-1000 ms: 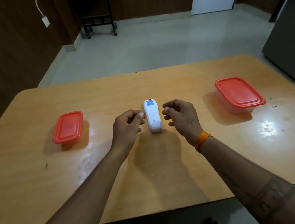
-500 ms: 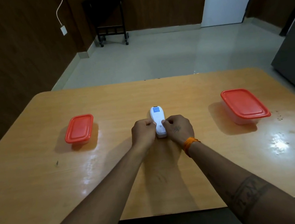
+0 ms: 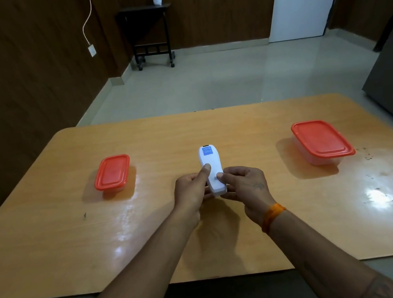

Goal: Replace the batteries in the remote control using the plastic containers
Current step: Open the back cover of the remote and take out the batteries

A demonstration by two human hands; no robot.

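Both hands are on the white remote control (image 3: 212,170) at the middle of the wooden table (image 3: 228,240). The left hand (image 3: 192,191) grips its near end from the left, thumb laid up along the back face. The right hand (image 3: 245,187) holds it from the right, thumb tip pressed on the lower back. The remote's far end, with a blue label, pokes out beyond both grips. The small red-lidded container (image 3: 112,172) sits well to the left, the larger red-lidded container (image 3: 320,140) well to the right, both closed.
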